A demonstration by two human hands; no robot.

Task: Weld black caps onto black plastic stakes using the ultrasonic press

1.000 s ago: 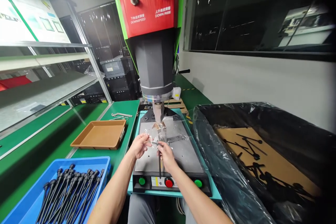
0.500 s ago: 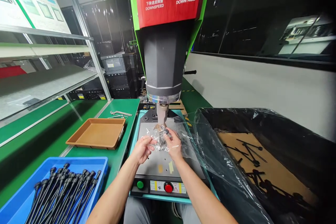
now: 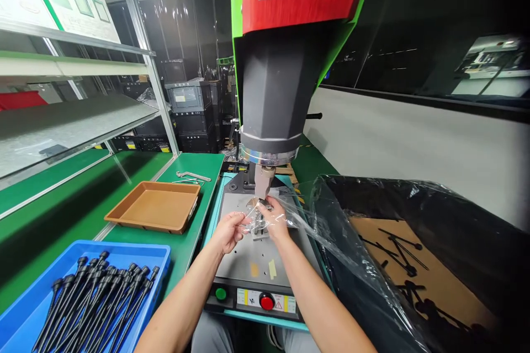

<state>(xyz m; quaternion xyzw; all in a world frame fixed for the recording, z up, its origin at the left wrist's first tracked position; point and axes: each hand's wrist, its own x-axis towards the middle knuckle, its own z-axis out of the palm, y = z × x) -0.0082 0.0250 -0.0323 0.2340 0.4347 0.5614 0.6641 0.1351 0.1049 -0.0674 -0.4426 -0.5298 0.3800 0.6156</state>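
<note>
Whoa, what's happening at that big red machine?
Someone's left hand pinches clear plastic film. Their right hand is at a metal block beneath the metal tip of the machine; I can't tell what that hand holds. Black sticks lie in the blue tray on the left.

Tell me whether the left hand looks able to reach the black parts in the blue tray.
Likely yes: the blue tray stands open on the left, and nothing visible covers the black parts, though the left hand seems to pinch clear film.
</note>
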